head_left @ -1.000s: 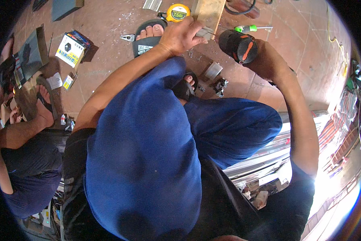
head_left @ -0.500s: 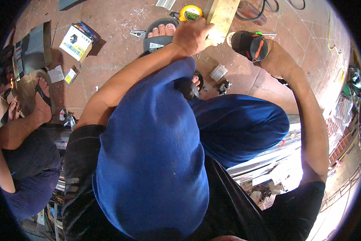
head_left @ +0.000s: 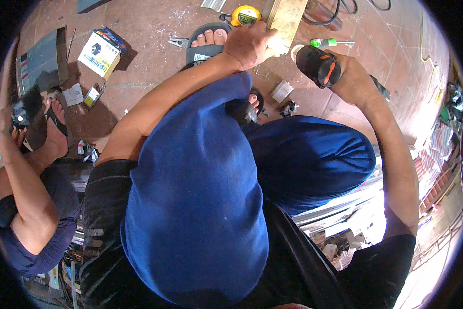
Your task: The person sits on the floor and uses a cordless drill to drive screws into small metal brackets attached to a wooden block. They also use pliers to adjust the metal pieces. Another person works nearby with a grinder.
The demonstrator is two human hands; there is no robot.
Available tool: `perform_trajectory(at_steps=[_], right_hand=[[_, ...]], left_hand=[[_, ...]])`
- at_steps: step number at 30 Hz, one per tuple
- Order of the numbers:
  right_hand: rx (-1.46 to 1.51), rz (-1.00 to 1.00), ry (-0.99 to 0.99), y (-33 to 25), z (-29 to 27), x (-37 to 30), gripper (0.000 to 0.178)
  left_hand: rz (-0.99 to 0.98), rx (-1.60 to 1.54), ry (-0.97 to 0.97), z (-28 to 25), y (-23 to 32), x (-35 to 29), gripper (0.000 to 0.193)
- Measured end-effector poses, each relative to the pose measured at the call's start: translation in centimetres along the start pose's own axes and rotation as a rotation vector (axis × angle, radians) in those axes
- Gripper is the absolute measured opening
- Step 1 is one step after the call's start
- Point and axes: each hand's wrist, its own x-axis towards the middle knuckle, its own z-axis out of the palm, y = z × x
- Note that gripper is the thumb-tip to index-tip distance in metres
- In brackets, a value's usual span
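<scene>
My left hand (head_left: 249, 45) is closed at the near end of a pale wooden board (head_left: 288, 19), its fingertips pressed on the edge beside a small bright piece (head_left: 279, 46) that I cannot make out. In my right hand (head_left: 354, 78) is a black power drill (head_left: 316, 66) with orange trim, its fingers wrapped round the handle and partly hidden. The drill's front end points up and left toward the board, a short gap away from it. A screwdriver (head_left: 321, 42) with a green and white handle lies on the floor just beyond the drill.
Near my sandalled foot (head_left: 208, 44) lie a yellow tape measure (head_left: 245, 15) and pliers (head_left: 179, 42). A small white box (head_left: 282, 91) sits between foot and knee. Leftward stands a printed carton (head_left: 100, 53). Another person (head_left: 33, 206) squats at left, holding a dark tool (head_left: 25, 110).
The drill has shifted slightly right, away from the board's end, and the screwdriver shows more fully. At left, the other person's arm has moved in with a dark tool. My left hand stays put.
</scene>
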Motion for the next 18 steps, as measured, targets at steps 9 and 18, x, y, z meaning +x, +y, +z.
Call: perform_trajectory(at_steps=[9, 18], right_hand=[[-0.007, 0.015, -0.020, 0.5, -0.2, 0.0, 0.035], [-0.131, 0.009, -0.039, 0.2, -1.2, 0.6, 0.039]], left_hand=[[-0.004, 0.010, -0.039, 0.0, 0.0, 0.2, 0.046], [0.068, 0.135, 0.019, -0.1, -0.1, 0.4, 0.039]])
